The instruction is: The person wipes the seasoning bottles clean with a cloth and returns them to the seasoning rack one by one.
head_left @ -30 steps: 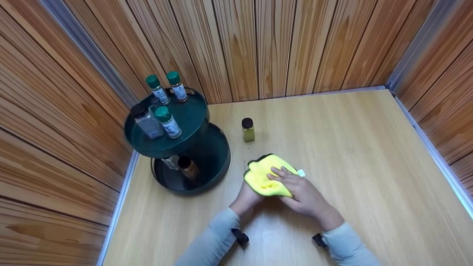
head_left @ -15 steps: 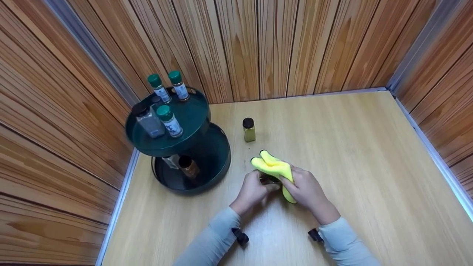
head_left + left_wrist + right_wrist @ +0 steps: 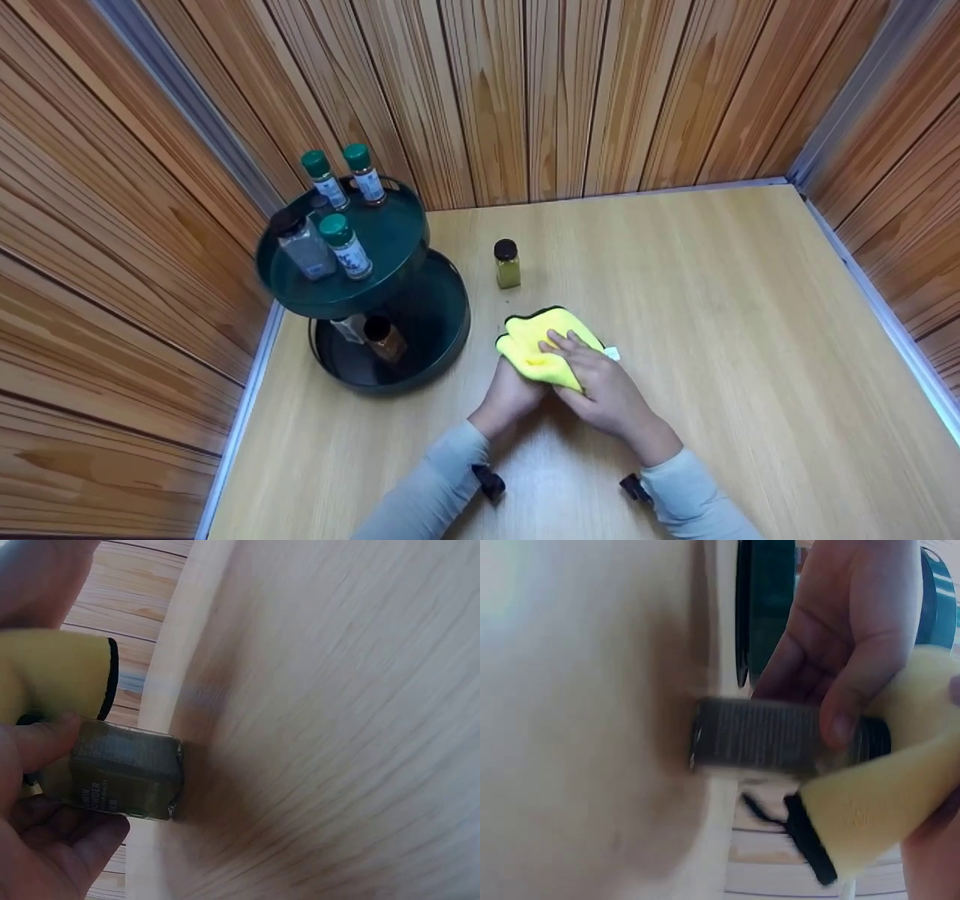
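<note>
A clear jar (image 3: 127, 772) with printed label text is gripped between the thumb and fingers of the left hand (image 3: 45, 825). Its dark cap (image 3: 875, 736) shows in the right wrist view, partly under a yellow cloth (image 3: 885, 802) with black edging. From above, the cloth (image 3: 544, 352) covers the jar and the fingers of the left hand (image 3: 514, 394). On top of the cloth lies the right hand (image 3: 607, 390), its fingers spread and fairly straight. The jar's base is just above or on the wooden table; which one, I cannot tell.
A two-tier dark green round rack (image 3: 397, 247) stands at the left, with several jars on its upper tier and others on the lower. A jar of green-yellow contents (image 3: 508, 266) with a black cap stands behind the cloth. Wood-panelled walls (image 3: 555, 97) enclose the table (image 3: 712, 300).
The right hand had the cloth bunched at the jar's side half a second ago; now it is over the top again, with the cloth spread across the jar. The left hand has barely moved.
</note>
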{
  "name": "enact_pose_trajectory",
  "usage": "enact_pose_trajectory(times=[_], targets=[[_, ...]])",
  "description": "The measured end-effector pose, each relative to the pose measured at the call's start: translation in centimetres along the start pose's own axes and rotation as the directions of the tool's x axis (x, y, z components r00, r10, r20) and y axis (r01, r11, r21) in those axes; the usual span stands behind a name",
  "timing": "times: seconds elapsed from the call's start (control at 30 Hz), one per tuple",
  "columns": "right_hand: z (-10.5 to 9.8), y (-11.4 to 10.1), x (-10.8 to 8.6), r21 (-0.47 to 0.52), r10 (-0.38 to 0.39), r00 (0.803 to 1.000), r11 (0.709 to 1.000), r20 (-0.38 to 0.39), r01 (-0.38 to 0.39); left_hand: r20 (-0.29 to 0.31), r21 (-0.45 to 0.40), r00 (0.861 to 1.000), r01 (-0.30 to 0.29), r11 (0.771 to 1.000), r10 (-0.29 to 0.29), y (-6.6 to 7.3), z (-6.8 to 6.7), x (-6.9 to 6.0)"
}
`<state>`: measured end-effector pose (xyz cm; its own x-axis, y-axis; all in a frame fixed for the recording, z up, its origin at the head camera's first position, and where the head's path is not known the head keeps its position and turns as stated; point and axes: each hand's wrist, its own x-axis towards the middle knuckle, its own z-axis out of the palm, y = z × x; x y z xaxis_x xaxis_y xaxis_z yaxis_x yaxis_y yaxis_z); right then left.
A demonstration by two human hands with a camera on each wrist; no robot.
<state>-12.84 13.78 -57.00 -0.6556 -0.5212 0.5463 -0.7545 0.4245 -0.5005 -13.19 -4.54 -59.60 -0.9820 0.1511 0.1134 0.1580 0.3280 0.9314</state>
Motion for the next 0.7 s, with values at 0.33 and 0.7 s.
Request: enact_pose_trajectory(times=[0.33, 0.7], targets=[[-2.0, 1.0, -1.3, 0.096, 0.012, 0.999, 0.995, -0.053, -0.006, 0.025, -0.048, 0.998, 0.063, 0.997, -0.062, -0.1, -0.2, 0.0], [0.1, -0.9, 1.3, -0.009, 0.420, 0.905, 0.907, -0.063, -0.421, 0.067, 0.101, 0.991, 0.106, 0.989, -0.113, 0.2, -0.1, 0.6]])
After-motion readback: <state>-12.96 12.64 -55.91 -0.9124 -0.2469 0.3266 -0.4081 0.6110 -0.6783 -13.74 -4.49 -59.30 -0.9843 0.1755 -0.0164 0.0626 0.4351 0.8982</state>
